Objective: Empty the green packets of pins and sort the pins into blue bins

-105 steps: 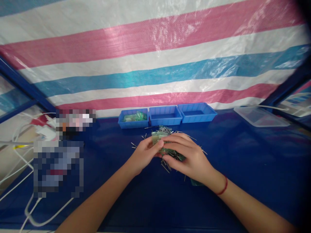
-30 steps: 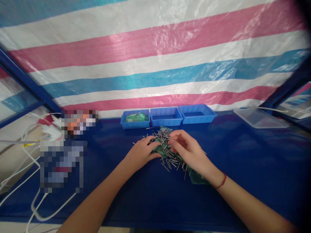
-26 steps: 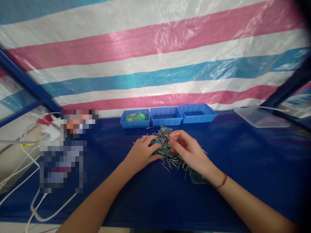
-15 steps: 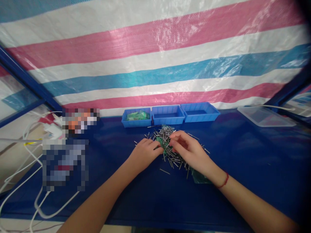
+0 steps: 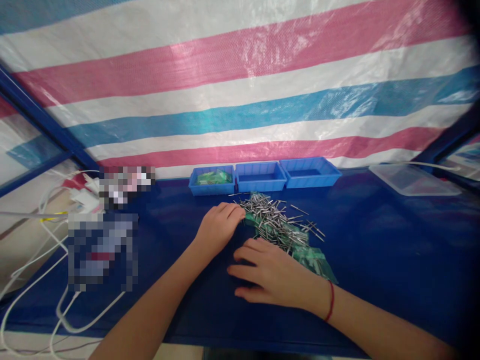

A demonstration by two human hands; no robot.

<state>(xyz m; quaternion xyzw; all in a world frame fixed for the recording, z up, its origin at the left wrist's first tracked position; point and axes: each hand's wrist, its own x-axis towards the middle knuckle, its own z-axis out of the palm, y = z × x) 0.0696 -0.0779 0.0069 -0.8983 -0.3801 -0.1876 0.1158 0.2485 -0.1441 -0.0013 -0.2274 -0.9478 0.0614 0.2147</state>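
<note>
A heap of thin metal pins (image 5: 268,215), rivet-like in shape, lies on the blue table with green plastic bags (image 5: 315,261) under and beside it. At the heap's left edge, my left hand (image 5: 219,225) rests with its fingers side by side, their tips against the pins and a bit of green plastic; the thumb is hidden. My right hand (image 5: 268,275) is in front of the heap, palm down, fingers apart and bent a little, holding nothing. Its wrist partly covers the green bag on the right, which has pins inside.
Behind the heap stand three blue bins: the left bin (image 5: 212,189) with green packets (image 5: 213,177), the middle bin (image 5: 260,184) and the right bin (image 5: 313,179). A clear plastic lid (image 5: 414,181) lies at the back right. White cables (image 5: 62,300) and blurred items occupy the left side.
My right hand has come off the pins toward the front and spread its fingers. My left hand has shifted slightly back. Stray pins on the left and front are now gathered into the heap.
</note>
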